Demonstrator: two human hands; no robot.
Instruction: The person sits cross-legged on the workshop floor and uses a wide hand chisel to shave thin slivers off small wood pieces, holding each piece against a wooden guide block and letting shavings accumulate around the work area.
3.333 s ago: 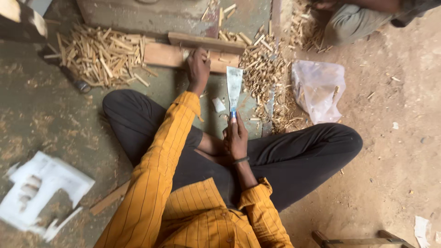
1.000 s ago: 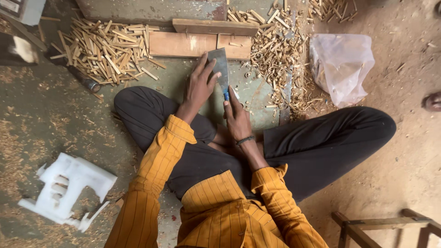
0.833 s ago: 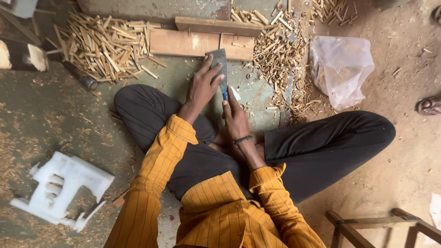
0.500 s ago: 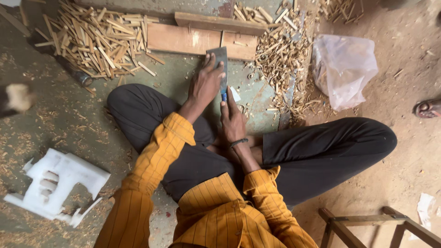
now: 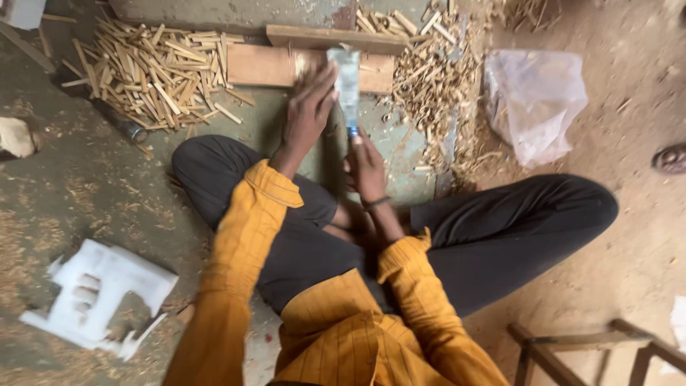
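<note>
- Yellow striped sleeves (image 5: 336, 336) nearest the camera; crossed legs in dark trousers (image 5: 500, 229) just beyond, flat on the floor (image 5: 86, 186).
- Right hand (image 5: 366, 163) just beyond the knees, closed around the blue lower end of a flat blade (image 5: 348, 82); dark band on the wrist.
- Blade: pale, narrow, somewhat blurred, held roughly upright from the right hand toward the board (image 5: 275, 66), upper end overlapping the board's near edge; contact with the board cannot be told.
- Left hand (image 5: 309, 107) just left of the blade, fingers spread and laid flat, fingertips reaching the board's near edge; blurred, holding nothing that can be seen.
- Board: light wood, lying flat just beyond both hands; a thinner slat (image 5: 336, 39) along its far side.
- White moulded foam piece (image 5: 96, 300) well left of the blade and nearer the camera, on the sawdust-strewn floor.
- Wooden frame (image 5: 586, 347) well right of the blade, at the lower right corner, only partly in view.
- Dark tube (image 5: 107, 118) left of the blade, at the near edge of a heap of split wooden sticks (image 5: 153, 71); heap just left of the board.
- Curled shavings and more sticks (image 5: 436, 78) just right of the blade, spreading past the board's right end.
- Crumpled clear plastic bag (image 5: 536, 100) right of the shavings, well apart from the blade.
- Another person's foot (image 5: 670, 159) at the right edge, far right of the blade.
</note>
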